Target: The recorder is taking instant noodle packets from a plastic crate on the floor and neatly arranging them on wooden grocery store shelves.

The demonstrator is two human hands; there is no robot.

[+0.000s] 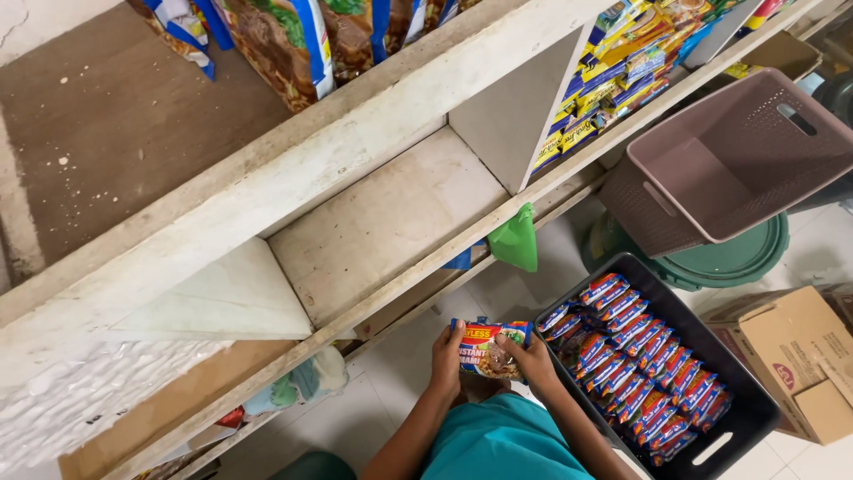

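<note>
You have two hands in view, the left hand (447, 354) and the right hand (531, 358), sharing one noodle packet (487, 349). One black crate (751, 411) holds about thirty more packets in two rows. You also see one mauve basket (755, 169), one green lid (737, 260), one green bag (516, 240) and two cardboard boxes (795, 356).

- Two bare forearms are seen rising from the bottom edge of the view, ending in the left hand (447, 356) and the right hand (531, 360).
- No sleeves, gloves, rings, bracelets or watch are seen on the forearms or hands.
- A teal garment (502, 440) of smooth, plain cloth is worn; it is seen between the forearms, just below the hands.
- No print or pattern is shown on the garment.
</note>
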